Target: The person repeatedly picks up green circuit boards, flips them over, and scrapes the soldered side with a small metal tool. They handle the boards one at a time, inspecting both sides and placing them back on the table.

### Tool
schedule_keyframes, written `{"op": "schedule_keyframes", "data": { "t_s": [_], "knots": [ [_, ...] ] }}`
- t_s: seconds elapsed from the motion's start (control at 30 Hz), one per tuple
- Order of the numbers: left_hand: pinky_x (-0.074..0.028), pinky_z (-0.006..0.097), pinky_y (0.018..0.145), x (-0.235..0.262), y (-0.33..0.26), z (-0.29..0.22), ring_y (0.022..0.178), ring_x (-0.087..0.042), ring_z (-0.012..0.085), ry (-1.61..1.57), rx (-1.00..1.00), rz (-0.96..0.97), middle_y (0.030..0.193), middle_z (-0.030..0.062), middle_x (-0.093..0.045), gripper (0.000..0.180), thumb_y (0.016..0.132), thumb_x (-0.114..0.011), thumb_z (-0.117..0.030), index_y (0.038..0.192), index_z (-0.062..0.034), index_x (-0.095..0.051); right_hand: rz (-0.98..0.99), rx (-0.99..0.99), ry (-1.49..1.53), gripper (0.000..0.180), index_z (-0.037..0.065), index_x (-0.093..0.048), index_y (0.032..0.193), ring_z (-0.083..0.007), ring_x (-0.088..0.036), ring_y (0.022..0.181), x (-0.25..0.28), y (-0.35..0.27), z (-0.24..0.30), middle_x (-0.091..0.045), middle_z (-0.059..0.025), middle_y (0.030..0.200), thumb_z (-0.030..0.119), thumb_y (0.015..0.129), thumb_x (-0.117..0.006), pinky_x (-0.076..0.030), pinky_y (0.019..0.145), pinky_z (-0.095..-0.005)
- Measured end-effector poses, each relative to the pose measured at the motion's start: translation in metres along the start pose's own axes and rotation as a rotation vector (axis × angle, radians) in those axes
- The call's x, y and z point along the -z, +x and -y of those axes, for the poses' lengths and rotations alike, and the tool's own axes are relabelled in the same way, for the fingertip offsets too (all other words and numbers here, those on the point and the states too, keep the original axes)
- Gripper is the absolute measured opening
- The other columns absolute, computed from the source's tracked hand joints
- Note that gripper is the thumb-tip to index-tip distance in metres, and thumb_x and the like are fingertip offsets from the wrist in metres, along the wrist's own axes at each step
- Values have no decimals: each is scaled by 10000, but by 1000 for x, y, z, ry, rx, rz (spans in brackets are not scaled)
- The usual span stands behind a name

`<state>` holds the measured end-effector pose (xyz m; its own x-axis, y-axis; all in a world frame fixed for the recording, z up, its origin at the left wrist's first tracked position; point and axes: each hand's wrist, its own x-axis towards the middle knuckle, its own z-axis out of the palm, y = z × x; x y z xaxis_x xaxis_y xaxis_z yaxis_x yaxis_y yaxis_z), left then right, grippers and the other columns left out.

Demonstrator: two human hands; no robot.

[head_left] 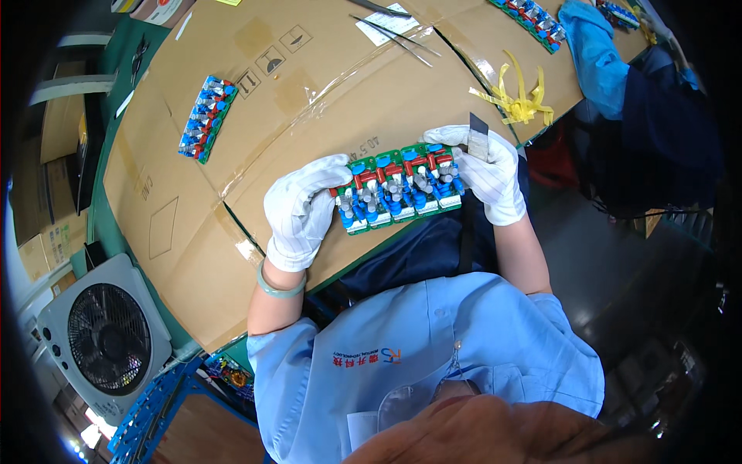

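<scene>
White cotton-like gloves cover both hands, which stand apart at opposite ends of one green circuit-board strip [398, 187]. The left hand [297, 209] pinches the strip's left end, with the thumb and fingers closed around the corner. The right hand [491, 174] grips the far right end and also keeps a small flat tool [478, 139] against its fingers, its dark end pointing up and away; it looks like a scraper or blade, though the view is too small to be sure.

The held strip sits at the near edge of the cardboard [309, 100] that covers the table, its lower right part in front of the person's dark trousers. Rows of blue, red and grey components crowd its face, with white blocks along the near side.

Well apart, to the left and farther up, a second board strip [209, 118] lies slanted on the cardboard. A third strip [532, 23] lies at the upper right, near another person's blue sleeve [595, 58]. Loose yellow strips [522, 100] lie in a tangle beyond the right hand. Farther up, metal tweezers [398, 36] lie partly across a white paper. A grey box fan [110, 336] stands beside the table at the left.
</scene>
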<state>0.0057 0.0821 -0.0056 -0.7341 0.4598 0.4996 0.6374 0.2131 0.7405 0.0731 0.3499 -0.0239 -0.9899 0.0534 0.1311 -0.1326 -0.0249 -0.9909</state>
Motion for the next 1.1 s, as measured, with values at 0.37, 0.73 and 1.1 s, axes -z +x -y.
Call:
{"op": "schedule_keyframes", "data": {
  "t_s": [0.37,0.73,1.1],
  "knots": [
    [-573,336,707,-2,-6,9,852,-728,297,99,7,50,895,122,-720,275,706,-670,136,870,-76,-608,59,55,-141,262,-105,-678,1074,-270,-689,1018,5,-3,0,-713,-189,1074,-89,866,-519,-515,944,-359],
    [-569,349,682,7,4,-6,780,-709,292,266,-172,88,909,118,-718,208,699,-718,0,870,-106,-663,28,10,-33,240,-110,-676,1070,-300,-687,1022,6,-9,-11,-700,-215,1085,-29,875,-562,-521,941,-389],
    [-575,379,697,16,3,-21,794,-699,301,279,-295,148,936,125,-707,197,697,-713,-96,893,-109,-712,62,92,-12,229,-120,-662,1070,-321,-691,995,5,-7,-8,-691,-236,1069,-28,889,-557,-531,919,-408]
  ]
}}
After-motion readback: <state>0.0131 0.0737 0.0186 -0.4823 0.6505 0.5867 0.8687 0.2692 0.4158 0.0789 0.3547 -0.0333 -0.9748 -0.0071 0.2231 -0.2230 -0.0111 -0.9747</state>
